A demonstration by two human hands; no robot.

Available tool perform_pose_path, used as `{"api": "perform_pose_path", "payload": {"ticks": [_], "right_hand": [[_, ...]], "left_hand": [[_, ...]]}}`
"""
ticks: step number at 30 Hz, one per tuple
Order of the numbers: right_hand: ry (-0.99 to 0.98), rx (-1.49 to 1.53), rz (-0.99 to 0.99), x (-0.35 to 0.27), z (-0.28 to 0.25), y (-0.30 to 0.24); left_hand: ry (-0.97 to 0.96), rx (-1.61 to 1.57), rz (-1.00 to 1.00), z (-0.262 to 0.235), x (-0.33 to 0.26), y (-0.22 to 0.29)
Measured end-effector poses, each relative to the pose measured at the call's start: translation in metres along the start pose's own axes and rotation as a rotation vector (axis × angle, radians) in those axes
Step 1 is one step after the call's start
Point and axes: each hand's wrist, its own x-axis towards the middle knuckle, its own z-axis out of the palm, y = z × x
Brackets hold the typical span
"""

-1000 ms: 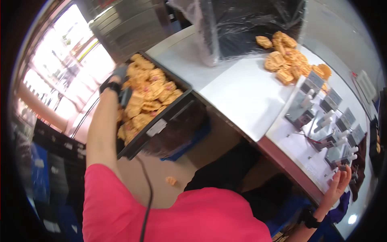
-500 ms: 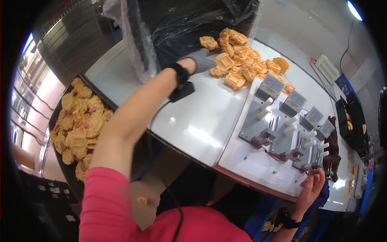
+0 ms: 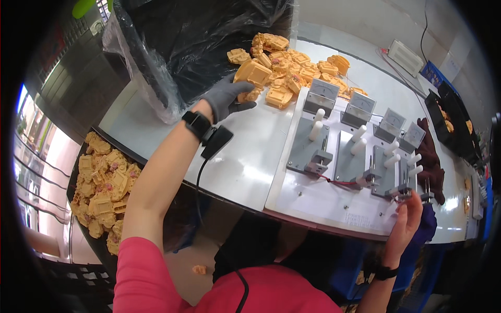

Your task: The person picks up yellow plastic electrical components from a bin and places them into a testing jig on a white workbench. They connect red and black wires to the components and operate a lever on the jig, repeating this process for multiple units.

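Note:
My left hand (image 3: 227, 98), in a grey glove, closes round a yellow plastic part (image 3: 252, 73) at the near left edge of a pile of similar parts (image 3: 292, 65). The held part has a raised rectangular shape. My bare right hand (image 3: 407, 219) is at the front right of a white board (image 3: 292, 201), its fingertips together against a small metal fixture block (image 3: 405, 189). What those fingers pinch, if anything, is too small to make out. Several grey test fixtures with white posts (image 3: 359, 146) and panel meters (image 3: 322, 93) stand on the board.
Black sheeting and clear plastic film (image 3: 156, 83) rise behind my left arm. A black bin of yellow parts (image 3: 104, 193) stands left of the table. Dark cloth (image 3: 430, 161) lies right of the fixtures, near black trays (image 3: 454, 125). One loose yellow piece (image 3: 199, 269) lies on the floor.
My left hand has drawn back a little from the pile and now grips a yellow part. My right hand stays at the same fixture. The whole view has shifted.

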Motion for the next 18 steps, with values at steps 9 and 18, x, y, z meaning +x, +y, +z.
{"api": "perform_pose_path", "payload": {"ticks": [9, 18], "right_hand": [[-0.213, 0.445, 0.016, -0.034, 0.047, -0.070], [-0.454, 0.603, 0.321, -0.025, 0.140, -0.089]], "left_hand": [[-0.159, -0.651, -0.174, 0.014, -0.115, -0.007], [-0.278, -0.581, -0.031, 0.017, -0.144, -0.030]]}}
